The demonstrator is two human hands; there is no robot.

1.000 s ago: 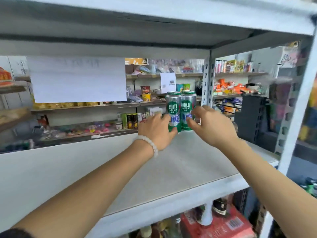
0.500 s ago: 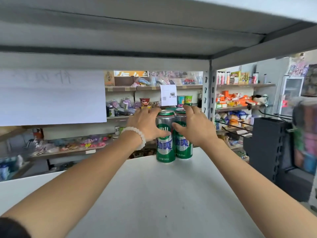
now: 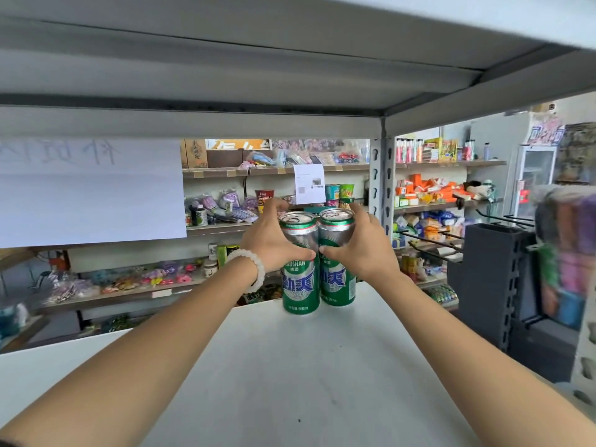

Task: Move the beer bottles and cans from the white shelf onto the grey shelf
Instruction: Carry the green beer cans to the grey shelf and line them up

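Observation:
Two tall green and silver beer cans stand side by side, touching, near the far edge of a pale shelf board. My left hand, with a white bead bracelet at the wrist, grips the left can round its upper half. My right hand grips the right can the same way. Both thumbs meet at the front between the cans. Both can bottoms appear to rest on the board.
A grey shelf deck hangs low overhead. A perforated grey upright stands just behind and right of the cans. A white paper sheet hangs at left. Stocked store shelves lie beyond, and a black rack stands at right.
The view has moved closer and now looks more level across the board. Both hands have slid from the cans' sides to wrap round their upper halves. The cans stay together.

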